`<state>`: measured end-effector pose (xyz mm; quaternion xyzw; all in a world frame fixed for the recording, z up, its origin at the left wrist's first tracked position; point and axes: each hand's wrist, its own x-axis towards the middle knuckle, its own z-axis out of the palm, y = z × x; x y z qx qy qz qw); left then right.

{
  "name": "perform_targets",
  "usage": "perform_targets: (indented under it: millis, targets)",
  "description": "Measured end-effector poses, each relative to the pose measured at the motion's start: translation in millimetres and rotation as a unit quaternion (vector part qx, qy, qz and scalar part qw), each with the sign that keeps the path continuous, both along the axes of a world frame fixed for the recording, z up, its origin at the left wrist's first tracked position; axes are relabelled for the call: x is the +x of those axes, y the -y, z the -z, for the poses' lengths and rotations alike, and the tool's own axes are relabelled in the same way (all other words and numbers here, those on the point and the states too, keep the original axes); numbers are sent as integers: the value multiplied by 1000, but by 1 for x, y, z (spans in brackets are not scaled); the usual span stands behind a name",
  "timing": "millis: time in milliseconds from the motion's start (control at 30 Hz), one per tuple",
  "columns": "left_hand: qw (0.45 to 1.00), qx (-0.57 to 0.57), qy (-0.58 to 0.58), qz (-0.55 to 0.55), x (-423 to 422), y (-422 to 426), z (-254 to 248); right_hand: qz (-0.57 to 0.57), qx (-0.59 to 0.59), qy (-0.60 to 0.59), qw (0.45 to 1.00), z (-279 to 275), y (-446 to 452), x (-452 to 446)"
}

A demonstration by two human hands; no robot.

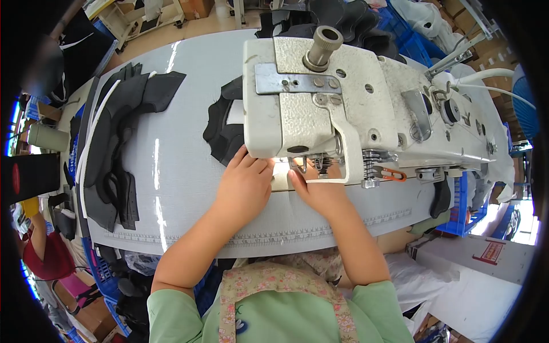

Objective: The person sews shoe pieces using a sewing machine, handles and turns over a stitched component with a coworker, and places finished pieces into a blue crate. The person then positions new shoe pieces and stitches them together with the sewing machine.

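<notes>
A white industrial sewing machine stands in front of me, its needle and presser foot low over the bed. My left hand is left of the foot, its fingers closed at the near edge of a black fabric piece with a scalloped outline. The machine head covers part of that piece. To the right of the foot is my right hand, thumb pointing toward the needle area. Its other fingers are mostly hidden behind the machine's guard, so what they hold does not show.
A stack of black cut pieces with a white strip lies on the left of the grey table. Orange-handled thread snips sit at the machine's front. A printed ruler runs along the near edge. More black pieces lie behind.
</notes>
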<state>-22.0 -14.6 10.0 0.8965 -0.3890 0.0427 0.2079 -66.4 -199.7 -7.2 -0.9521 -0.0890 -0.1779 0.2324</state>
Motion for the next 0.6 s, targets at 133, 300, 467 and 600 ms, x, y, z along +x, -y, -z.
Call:
perform_targets:
  millis: [133,300,467,600]
  targets:
    - [999,9,-32,-40,-1,-4,-1,-11,-27,53,998,6,1,-2]
    - [974,93,-149,-143,23,-17,-13,-15,-45,-19,999,28,4,-5]
    - [974,138,-116,-140,33,-26,-33,-9,-14,-96,995,-4,9,-12]
    - [978,118,-48,-167,54,-64,-80,-63,-28,-31,997,-23,30,-25]
